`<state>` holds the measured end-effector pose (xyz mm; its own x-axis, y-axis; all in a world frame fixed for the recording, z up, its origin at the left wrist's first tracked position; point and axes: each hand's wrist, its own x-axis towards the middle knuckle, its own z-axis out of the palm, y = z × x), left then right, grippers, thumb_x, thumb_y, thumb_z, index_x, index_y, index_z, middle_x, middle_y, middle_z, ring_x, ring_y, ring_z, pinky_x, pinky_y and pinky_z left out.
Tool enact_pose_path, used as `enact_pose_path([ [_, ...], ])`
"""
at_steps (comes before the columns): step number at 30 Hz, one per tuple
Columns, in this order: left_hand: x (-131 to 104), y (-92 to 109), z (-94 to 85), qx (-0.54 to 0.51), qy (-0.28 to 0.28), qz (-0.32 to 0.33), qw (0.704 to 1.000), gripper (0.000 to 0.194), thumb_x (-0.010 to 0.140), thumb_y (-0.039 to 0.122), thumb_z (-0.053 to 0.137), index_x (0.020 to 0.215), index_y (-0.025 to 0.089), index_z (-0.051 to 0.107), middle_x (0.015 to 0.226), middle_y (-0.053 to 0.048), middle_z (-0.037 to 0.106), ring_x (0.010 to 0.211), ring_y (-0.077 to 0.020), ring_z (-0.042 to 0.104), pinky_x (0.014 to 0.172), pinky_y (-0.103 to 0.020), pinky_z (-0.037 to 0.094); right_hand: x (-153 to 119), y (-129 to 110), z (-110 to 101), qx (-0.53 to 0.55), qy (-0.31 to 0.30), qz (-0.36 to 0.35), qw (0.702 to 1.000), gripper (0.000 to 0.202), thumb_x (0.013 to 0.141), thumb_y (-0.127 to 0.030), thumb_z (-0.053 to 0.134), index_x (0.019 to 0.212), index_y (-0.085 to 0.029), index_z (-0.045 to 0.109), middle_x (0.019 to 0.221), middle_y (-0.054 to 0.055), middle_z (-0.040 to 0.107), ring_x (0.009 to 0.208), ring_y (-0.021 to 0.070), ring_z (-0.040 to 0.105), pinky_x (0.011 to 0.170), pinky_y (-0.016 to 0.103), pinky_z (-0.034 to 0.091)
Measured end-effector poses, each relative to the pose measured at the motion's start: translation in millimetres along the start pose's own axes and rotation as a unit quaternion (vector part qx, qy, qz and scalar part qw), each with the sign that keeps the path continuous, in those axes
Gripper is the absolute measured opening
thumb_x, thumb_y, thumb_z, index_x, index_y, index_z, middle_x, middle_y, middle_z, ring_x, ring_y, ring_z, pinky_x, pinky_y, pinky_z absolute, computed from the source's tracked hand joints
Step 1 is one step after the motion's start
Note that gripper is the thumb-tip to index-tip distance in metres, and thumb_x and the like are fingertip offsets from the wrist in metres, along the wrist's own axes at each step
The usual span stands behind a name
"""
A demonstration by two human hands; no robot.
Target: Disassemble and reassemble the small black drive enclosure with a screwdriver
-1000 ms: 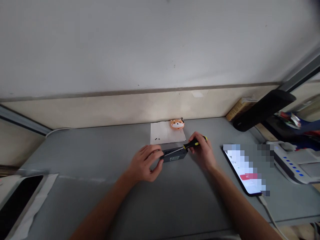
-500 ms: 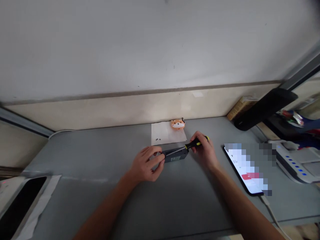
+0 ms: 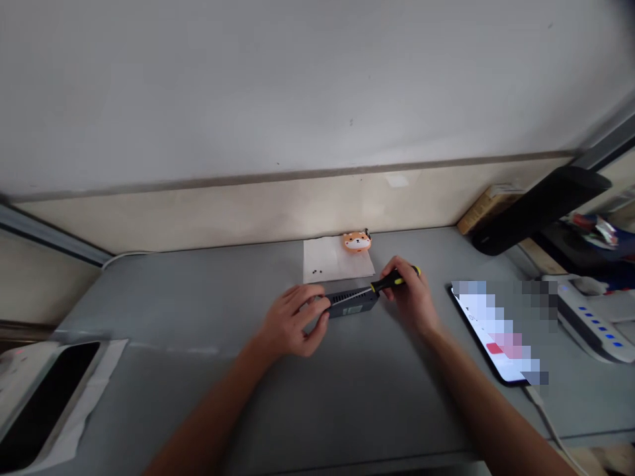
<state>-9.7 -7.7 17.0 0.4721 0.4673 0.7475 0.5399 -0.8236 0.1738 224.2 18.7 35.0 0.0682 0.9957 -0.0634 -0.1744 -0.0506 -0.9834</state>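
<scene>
A dark box-shaped device [image 3: 353, 308] with a row of vent slots and a pale label rests at the middle of the grey table. My left hand [image 3: 297, 320] grips its left end between fingers and thumb. In my right hand [image 3: 409, 291] is a black and yellow screwdriver [image 3: 389, 281], held by the handle. Its thin shaft slants down leftward across the device toward my left fingertips, which hide the tip. Behind the device lies a white sheet of paper [image 3: 325, 254] with a few tiny dark pieces, perhaps screws, and an orange animal-faced case [image 3: 357, 242].
To the right are a lit phone [image 3: 489, 337] on a white cable [image 3: 543, 410], a white power strip [image 3: 590, 320], a black cylinder [image 3: 540, 210] and a book [image 3: 489, 206]. A black-screened device [image 3: 54, 403] lies on paper at the left. A wall [image 3: 238, 215] stands behind the table.
The camera view has shifted slightly, so the scene sits a little farther right. Both hands keep their grips on the device and screwdriver, with little other visible movement.
</scene>
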Motion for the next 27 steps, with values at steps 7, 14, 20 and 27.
enact_pose_path([
  [7,-2.0,-0.7,1.3,-0.001,-0.005,-0.004,1.000,0.023,0.083,0.009,0.055,0.101,0.023,0.061,0.095,-0.006,0.069,0.072,-0.0160,0.065,0.070,-0.029,0.057,-1.0,-3.5,0.7,-0.008,0.003,0.002,1.000,0.039,0.079,-0.059,0.065,0.061,-0.024,0.061,0.044,-0.003,0.044,0.046,0.0138,0.040,0.051,0.030,0.033],
  [14,-3.0,-0.4,1.9,0.031,-0.027,0.024,0.999,0.024,0.083,0.008,0.055,0.100,0.023,0.061,0.098,-0.008,0.069,0.079,-0.0181,0.067,0.073,-0.032,0.059,7.4,1.1,-0.7,-0.031,0.054,-0.008,0.998,0.050,0.072,-0.073,0.068,0.070,-0.024,0.062,0.051,-0.002,0.052,0.050,0.0139,0.044,0.051,0.029,0.036],
  [20,1.2,1.0,1.6,0.054,-0.036,0.030,0.997,0.022,0.086,0.009,0.055,0.103,0.023,0.060,0.103,-0.009,0.070,0.084,-0.0193,0.070,0.077,-0.033,0.060,6.4,6.8,4.1,-0.115,-0.018,-0.032,0.993,0.059,0.068,-0.080,0.068,0.079,-0.022,0.066,0.062,0.000,0.066,0.055,0.0138,0.051,0.054,0.027,0.041],
  [27,2.1,2.5,4.4,0.040,-0.023,0.023,0.999,0.018,0.089,0.008,0.053,0.101,0.021,0.058,0.101,-0.009,0.070,0.085,-0.0194,0.069,0.077,-0.033,0.059,6.0,12.0,4.6,-0.140,-0.045,-0.047,0.988,0.057,0.074,-0.077,0.067,0.087,-0.021,0.069,0.071,0.003,0.071,0.065,0.0176,0.060,0.062,0.030,0.046],
])
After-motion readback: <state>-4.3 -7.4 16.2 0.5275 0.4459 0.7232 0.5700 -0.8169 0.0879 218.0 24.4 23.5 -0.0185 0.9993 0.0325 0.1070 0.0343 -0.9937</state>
